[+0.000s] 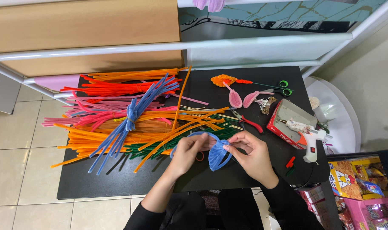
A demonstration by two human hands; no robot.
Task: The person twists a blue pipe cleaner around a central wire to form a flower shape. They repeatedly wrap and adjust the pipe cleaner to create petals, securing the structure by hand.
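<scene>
Blue looped pipe cleaners (217, 153) pinched by both hands (186, 152), glue-stained box (287, 123) nearby.

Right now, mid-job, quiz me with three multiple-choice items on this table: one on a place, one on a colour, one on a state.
1. Where does the glue gun lie?
A. on the table's right edge, beside the red box
B. on the orange stems
C. on the floor tiles

2. What colour is the looped piece between the hands?
A. green
B. blue
C. pink

3. How do the hands stand?
A. both off the table
B. only one grips
C. left hand and right hand both pinch the piece

Answers: 1 A, it lies next to the box; 2 B, the loops are blue; 3 C, fingers of both close on it.
</scene>
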